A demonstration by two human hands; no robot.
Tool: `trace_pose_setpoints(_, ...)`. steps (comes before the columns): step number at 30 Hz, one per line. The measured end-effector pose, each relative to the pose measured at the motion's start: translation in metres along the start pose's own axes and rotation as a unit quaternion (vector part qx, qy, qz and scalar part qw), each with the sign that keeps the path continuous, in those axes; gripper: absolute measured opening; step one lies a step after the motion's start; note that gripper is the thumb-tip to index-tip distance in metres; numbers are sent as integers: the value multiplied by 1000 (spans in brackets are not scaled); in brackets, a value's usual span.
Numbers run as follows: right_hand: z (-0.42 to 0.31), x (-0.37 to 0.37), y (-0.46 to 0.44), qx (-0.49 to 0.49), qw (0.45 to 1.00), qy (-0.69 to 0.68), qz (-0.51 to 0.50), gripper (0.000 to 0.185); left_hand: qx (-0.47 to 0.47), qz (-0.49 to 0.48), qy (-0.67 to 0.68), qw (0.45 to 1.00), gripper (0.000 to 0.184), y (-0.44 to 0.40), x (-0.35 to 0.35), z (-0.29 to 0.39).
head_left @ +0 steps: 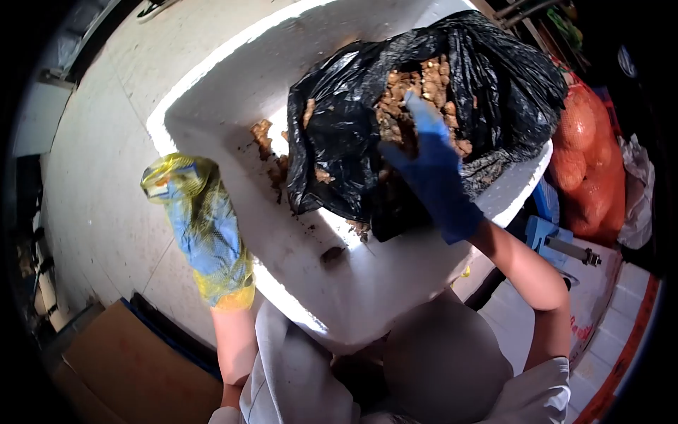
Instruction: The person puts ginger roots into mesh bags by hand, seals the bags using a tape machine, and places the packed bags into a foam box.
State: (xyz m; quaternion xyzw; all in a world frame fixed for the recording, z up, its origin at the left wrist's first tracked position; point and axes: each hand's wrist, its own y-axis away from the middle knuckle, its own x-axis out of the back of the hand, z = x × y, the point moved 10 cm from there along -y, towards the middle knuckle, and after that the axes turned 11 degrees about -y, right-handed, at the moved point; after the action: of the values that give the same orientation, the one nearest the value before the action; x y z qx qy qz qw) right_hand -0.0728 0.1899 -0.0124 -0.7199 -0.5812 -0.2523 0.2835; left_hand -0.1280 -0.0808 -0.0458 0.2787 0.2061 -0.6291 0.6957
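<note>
My right hand [438, 177], in a blue glove, reaches over the black plastic bag [332, 134], its fingers apart above the knobbly brown roots [434, 78] inside. The bag lies open in a white foam box [212, 113]. My left hand [205, 226], also in a blue glove, is wrapped in a yellow mesh bag [187, 173] beside the box's left rim. Its fingers are bunched at the top of the mesh, partly hidden by it. Loose root pieces [261, 138] and dark crumbs lie on the box floor left of the black bag.
A red net sack [590, 169] of round produce stands at the right, beside crumpled white plastic [637, 191]. Near it is a blue clamp-like tool [547, 240] with a metal rod. Brown cardboard [134, 360] lies at the lower left on the pale floor [99, 219].
</note>
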Motion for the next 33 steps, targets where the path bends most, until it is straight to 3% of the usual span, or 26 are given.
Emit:
trace_pose_setpoints(1,21,-10,7,-56,997,-54,2,43,8,37,-34,999,30,-1,5,-1)
trace_pose_setpoints(2,25,-33,17,-10,997,-61,-38,42,11,21,-31,999,30,-3,7,-2)
trace_pose_setpoints(4,-1,-99,55,141,944,70,-289,38,-2,-53,-82,995,30,-2,5,-2)
trace_pose_setpoints(6,-19,-91,67,189,951,13,-243,31,-19,-33,-134,990,30,4,-9,3)
trace_pose_setpoints(8,-10,-71,48,141,962,83,-220,24,-3,22,-188,982,32,4,-4,0)
trace_pose_setpoints(9,-3,-53,34,163,968,135,-135,21,-13,10,-187,982,32,4,-9,0)
trace_pose_setpoints(10,-10,-41,29,285,928,217,-104,19,-12,8,-184,983,32,3,-7,0)
trace_pose_setpoints(11,32,-20,3,139,983,75,-93,16,7,-8,-198,980,32,2,-5,-2)
trace_pose_setpoints(12,62,-10,-16,55,970,210,-107,14,25,-24,-212,977,33,2,-5,-6)
trace_pose_setpoints(13,68,17,-26,123,963,238,-17,17,61,-72,-92,991,33,7,-18,-15)
trace_pose_setpoints(14,119,55,-52,-79,981,180,6,22,93,-119,29,988,34,14,-36,-23)
trace_pose_setpoints(15,137,72,-54,-165,975,144,31,25,107,-29,-134,985,36,20,-25,-26)
trace_pose_setpoints(19,158,80,-58,-85,975,205,21,23,196,6,-123,973,30,41,-49,-48)
trace_pose_setpoints(21,134,48,-51,34,973,213,-79,22,214,-8,-102,971,30,35,-43,-55)
trace_pose_setpoints(22,133,27,-45,4,968,190,-162,25,233,-21,-78,969,30,35,-44,-59)
trace_pose_setpoints(24,113,-11,-26,54,973,83,-209,31,232,-46,-33,971,25,32,-52,-63)
trace_pose_setpoints(26,105,-48,-20,57,968,60,-237,41,279,-15,37,959,20,35,-49,-75)
trace_pose_setpoints(28,101,-68,-23,54,970,16,-237,47,293,-9,3,956,18,36,-44,-76)
trace_pose_setpoints(30,97,-78,-27,51,969,-30,-239,52,264,-2,-12,964,26,33,-42,-75)
trace_pose_setpoints(32,104,-93,-22,-39,934,19,-355,56,266,1,-47,963,27,33,-36,-74)
trace_pose_setpoints(33,103,-94,-25,-2,935,33,-352,55,267,2,-79,960,27,33,-33,-73)
